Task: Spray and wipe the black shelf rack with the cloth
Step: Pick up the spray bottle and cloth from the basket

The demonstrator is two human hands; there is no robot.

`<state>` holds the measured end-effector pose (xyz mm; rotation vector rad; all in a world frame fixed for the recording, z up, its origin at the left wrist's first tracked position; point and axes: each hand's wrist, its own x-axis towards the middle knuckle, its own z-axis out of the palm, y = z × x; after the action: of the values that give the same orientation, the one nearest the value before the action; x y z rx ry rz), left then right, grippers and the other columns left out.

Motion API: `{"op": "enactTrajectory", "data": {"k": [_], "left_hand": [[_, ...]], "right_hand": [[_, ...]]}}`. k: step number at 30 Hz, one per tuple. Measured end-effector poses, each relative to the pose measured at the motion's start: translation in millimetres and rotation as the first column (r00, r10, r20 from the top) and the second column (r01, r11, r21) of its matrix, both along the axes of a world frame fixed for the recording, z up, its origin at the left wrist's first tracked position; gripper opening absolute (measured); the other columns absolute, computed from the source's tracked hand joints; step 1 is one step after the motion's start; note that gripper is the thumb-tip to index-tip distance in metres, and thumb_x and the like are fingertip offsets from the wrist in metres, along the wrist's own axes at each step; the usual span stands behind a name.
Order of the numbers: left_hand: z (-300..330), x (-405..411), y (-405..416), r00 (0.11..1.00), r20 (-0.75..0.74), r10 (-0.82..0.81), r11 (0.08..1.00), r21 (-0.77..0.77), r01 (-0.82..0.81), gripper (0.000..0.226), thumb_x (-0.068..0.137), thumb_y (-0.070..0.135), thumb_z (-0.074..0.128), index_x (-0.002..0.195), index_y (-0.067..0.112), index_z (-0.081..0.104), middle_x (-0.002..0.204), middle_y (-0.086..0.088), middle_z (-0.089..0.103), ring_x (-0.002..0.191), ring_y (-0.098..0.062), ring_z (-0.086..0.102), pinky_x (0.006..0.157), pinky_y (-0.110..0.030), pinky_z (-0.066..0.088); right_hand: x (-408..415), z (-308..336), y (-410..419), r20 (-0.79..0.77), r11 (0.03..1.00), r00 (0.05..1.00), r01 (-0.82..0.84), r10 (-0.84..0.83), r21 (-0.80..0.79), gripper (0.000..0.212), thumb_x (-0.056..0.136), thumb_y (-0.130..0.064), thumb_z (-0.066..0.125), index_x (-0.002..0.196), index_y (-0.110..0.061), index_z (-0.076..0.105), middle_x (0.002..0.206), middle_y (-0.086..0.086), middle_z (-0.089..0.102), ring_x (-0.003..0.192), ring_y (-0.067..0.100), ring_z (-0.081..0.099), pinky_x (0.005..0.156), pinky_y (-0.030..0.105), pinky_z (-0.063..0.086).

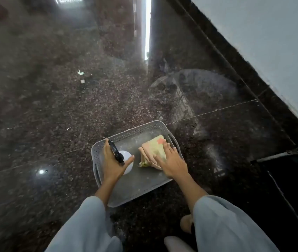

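- Far left, we see a dark speckled polished floor [44, 110] with thin joint lines and a bright spot of reflected light on it.
- Our left hand [114, 160] is inside the left half of a grey basket [135, 132], fingers and thumb curled round a spray bottle [126, 161]; the bottle's white round body sits under the palm and its black spray head points away from us, towards the basket's far left corner.
- The basket stands on the floor in front of us; it is shallow, with perforated walls and a slot handle at each side, and it holds 2 things: the bottle on the left and the cloth on the right.
- The cloth [153, 149] is folded, pale pink and yellow-green with a red star shape near its far end, and lies in the right half of the basket, just beside the bottle but apart from it.
- Our right hand [170, 160] lies flat on the cloth with fingers straight and spread, pressing on it and gripping nothing.
- Both arms wear light blue-grey sleeves [222, 220].
- At the right edge, black bars [290, 151] of what may be the shelf rack show, well apart from both hands; we cannot tell more.
- Upper right, a pale wall [271, 42] meets the floor.
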<state>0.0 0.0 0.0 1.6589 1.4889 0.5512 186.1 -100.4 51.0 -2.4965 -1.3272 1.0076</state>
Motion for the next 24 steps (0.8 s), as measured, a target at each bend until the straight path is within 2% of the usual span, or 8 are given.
{"op": "enactTrajectory", "data": {"k": [3, 5, 7, 10, 13, 15, 19, 24], "left_hand": [[-6, 6, 6, 0.999, -0.012, 0.038, 0.997, 0.064, -0.037, 0.086, 0.074, 0.031, 0.075, 0.145, 0.018, 0.03, 0.116, -0.017, 0.061, 0.108, -0.034, 0.058, 0.092, -0.045, 0.048], [-7, 6, 5, 0.993, -0.059, 0.106, 0.992, 0.069, -0.102, 0.069, 0.075, 0.021, 0.074, 0.137, 0.013, 0.044, 0.103, -0.014, 0.067, 0.097, -0.033, 0.063, 0.083, -0.04, 0.05], [-9, 5, 4, 0.991, -0.062, 0.118, 0.99, 0.087, -0.112, 0.062, 0.075, 0.018, 0.075, 0.131, 0.012, 0.049, 0.103, -0.013, 0.068, 0.096, -0.032, 0.064, 0.083, -0.041, 0.051], [-18, 1, 7, 0.995, -0.065, 0.08, 0.993, 0.09, -0.074, 0.062, 0.073, 0.026, 0.074, 0.129, 0.013, 0.049, 0.099, -0.013, 0.068, 0.091, -0.031, 0.065, 0.082, -0.044, 0.052], [-24, -1, 7, 0.997, -0.025, 0.075, 0.991, 0.112, -0.072, 0.069, 0.068, 0.047, 0.064, 0.126, 0.015, 0.048, 0.098, -0.013, 0.067, 0.089, -0.03, 0.065, 0.079, -0.046, 0.053], [-26, -2, 7, 0.998, -0.019, 0.061, 0.99, 0.128, -0.058, 0.072, 0.066, 0.053, 0.06, 0.127, 0.018, 0.045, 0.101, -0.013, 0.066, 0.092, -0.029, 0.064, 0.079, -0.046, 0.053], [-29, -2, 9, 0.999, -0.012, 0.052, 0.989, 0.136, -0.05, 0.072, 0.067, 0.053, 0.059, 0.128, 0.017, 0.044, 0.096, -0.012, 0.066, 0.087, -0.025, 0.063, 0.077, -0.037, 0.05], [-30, -3, 8, 0.998, -0.009, 0.058, 0.988, 0.147, -0.056, 0.074, 0.065, 0.055, 0.058, 0.128, 0.018, 0.044, 0.094, -0.011, 0.066, 0.086, -0.022, 0.063, 0.078, -0.034, 0.047]], "right_hand": [[9, -11, 6, -0.045, 0.998, 0.998, 0.047, -0.049, -0.04, 0.067, 0.1, -0.051, 0.031, 0.155, -0.027, 0.002, 0.157, 0.002, 0.025, 0.143, 0.027, 0.024, 0.108, 0.044, 0.031], [17, -24, 11, -0.092, 0.992, 0.991, 0.091, -0.099, -0.088, 0.066, 0.099, -0.05, 0.032, 0.154, -0.023, 0.006, 0.152, 0.007, 0.034, 0.136, 0.03, 0.037, 0.105, 0.044, 0.036], [22, -36, 16, -0.143, 0.981, 0.977, 0.142, -0.16, -0.13, 0.066, 0.099, -0.048, 0.037, 0.153, -0.016, 0.014, 0.15, 0.012, 0.036, 0.134, 0.032, 0.04, 0.106, 0.044, 0.036], [26, -53, 25, -0.213, 0.961, 0.941, 0.233, -0.261, -0.148, 0.06, 0.096, -0.044, 0.048, 0.142, -0.009, 0.032, 0.143, 0.018, 0.042, 0.129, 0.035, 0.043, 0.103, 0.041, 0.038], [24, -68, 32, -0.252, 0.934, 0.901, 0.322, -0.353, -0.156, 0.067, 0.09, -0.035, 0.062, 0.143, -0.006, 0.032, 0.141, 0.021, 0.036, 0.127, 0.037, 0.042, 0.102, 0.037, 0.037], [22, -77, 34, -0.248, 0.914, 0.882, 0.364, -0.4, -0.18, 0.075, 0.086, -0.031, 0.068, 0.144, -0.007, 0.029, 0.142, 0.021, 0.034, 0.129, 0.037, 0.04, 0.105, 0.039, 0.036], [23, -89, 36, -0.166, 0.897, 0.887, 0.402, -0.431, -0.185, 0.084, 0.076, -0.039, 0.077, 0.139, -0.005, 0.033, 0.139, 0.019, 0.041, 0.13, 0.036, 0.041, 0.104, 0.042, 0.04], [31, -106, 39, -0.258, 0.86, 0.827, 0.439, -0.5, -0.259, 0.094, 0.046, -0.057, 0.084, 0.12, -0.006, 0.057, 0.121, 0.011, 0.063, 0.111, 0.029, 0.06, 0.091, 0.041, 0.051]]}}
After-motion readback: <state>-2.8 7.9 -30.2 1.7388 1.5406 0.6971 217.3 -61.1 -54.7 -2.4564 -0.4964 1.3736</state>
